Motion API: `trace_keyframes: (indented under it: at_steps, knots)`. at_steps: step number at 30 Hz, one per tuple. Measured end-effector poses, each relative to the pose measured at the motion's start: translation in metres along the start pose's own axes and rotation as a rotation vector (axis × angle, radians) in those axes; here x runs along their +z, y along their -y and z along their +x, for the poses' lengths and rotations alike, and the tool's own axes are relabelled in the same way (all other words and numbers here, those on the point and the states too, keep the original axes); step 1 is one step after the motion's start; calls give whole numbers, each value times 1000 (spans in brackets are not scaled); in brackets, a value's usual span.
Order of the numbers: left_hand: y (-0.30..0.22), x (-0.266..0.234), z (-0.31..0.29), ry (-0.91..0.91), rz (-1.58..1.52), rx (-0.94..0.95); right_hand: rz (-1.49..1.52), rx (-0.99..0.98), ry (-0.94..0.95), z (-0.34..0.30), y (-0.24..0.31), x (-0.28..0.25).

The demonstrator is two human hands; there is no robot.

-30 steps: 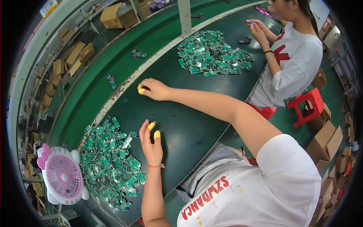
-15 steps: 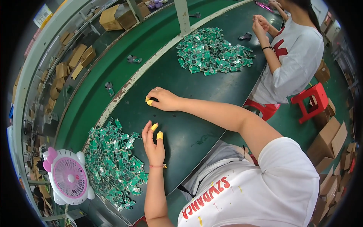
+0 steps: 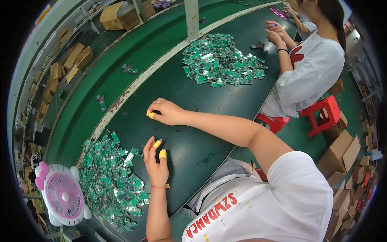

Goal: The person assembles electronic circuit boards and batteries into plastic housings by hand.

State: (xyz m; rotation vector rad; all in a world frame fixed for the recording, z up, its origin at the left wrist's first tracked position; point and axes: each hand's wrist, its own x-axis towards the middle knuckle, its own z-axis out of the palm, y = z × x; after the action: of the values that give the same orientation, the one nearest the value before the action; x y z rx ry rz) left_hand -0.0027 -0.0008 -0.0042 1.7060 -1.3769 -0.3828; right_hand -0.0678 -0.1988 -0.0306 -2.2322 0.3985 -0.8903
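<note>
My left hand hovers at the right edge of a heap of small green circuit boards. Yellow finger cots cover its thumb and index finger, which are spread apart with nothing between them. Farther up the dark green tabletop, my right hand is curled, its thumb and index finger, also in yellow cots, brought together in a pinch. Whatever the pinch may hold is hidden or too small to make out. Small dark specks lie on the table just below the right hand.
A second heap of green boards lies farther along the table, before a seated co-worker. A white and pink fan stands at the left. Beyond the pale rim runs a green belt carrying dark parts. Red stools and cardboard boxes stand at right.
The whole view has shifted, so the scene sits slightly farther left and lower. My hands keep nearly the same poses over the table. The co-worker's hands have moved a little.
</note>
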Motion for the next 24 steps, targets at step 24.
trace_keyframes:
  at_steps: [24]
  knots:
    - [7, 2, -3, -86, -459, -178, 1889, 245, -111, 20, -30, -73]
